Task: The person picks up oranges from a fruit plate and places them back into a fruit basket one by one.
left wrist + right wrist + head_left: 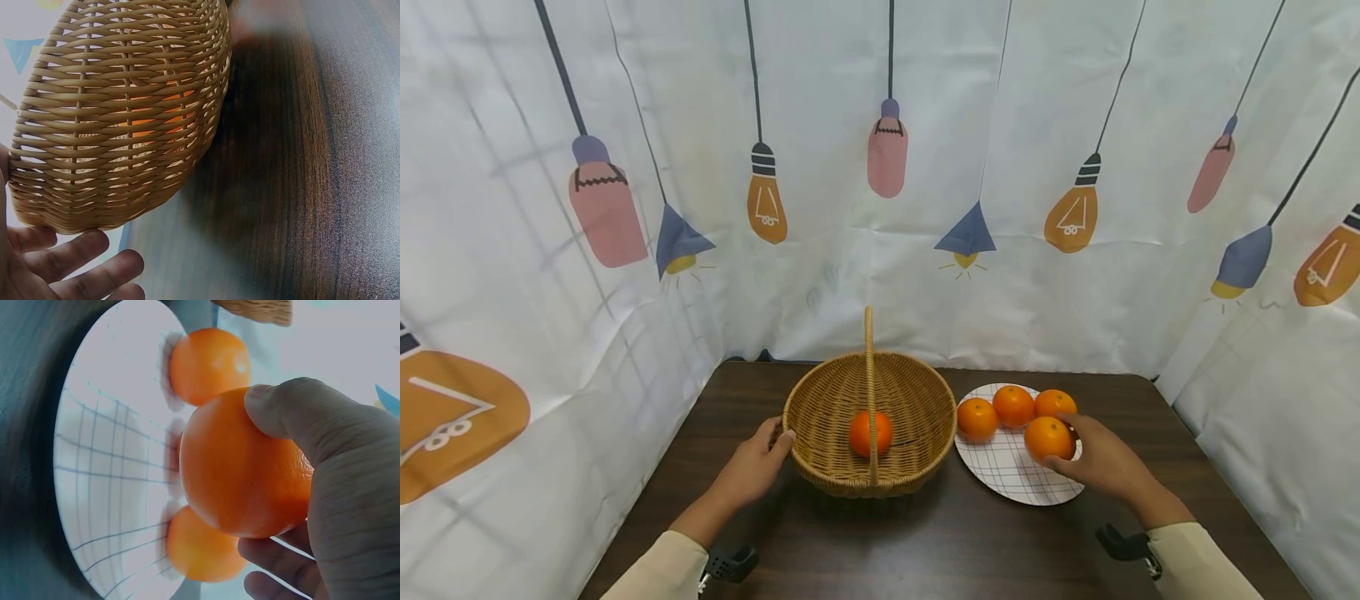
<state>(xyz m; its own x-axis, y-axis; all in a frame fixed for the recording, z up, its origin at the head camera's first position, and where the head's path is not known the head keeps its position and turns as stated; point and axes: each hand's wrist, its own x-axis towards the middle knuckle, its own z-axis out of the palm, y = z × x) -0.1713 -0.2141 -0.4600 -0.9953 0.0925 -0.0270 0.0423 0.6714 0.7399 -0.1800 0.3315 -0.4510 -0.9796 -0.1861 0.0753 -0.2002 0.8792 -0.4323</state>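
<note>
My left hand point(758, 465) holds the left rim of a wicker basket point(820, 400), thumb at the edge and fingers against the outside wall. Inside the basket lies one orange point(859, 433), partly behind the tall handle; its colour shows through the weave in the left wrist view. Over the right side of a round plate point(1007, 479), my right hand point(1101, 458) grips another orange point(244, 465) between thumb and fingers. Behind it on the plate sit three more oranges: a left one point(977, 419), a middle one point(1013, 406) and a right one point(1055, 403).
Basket and plate stand side by side on a dark wood-grain table point(925, 550). A white curtain point(842, 283) printed with hanging lamps encloses the back and both sides. Dark straps with black devices sit at both wrists.
</note>
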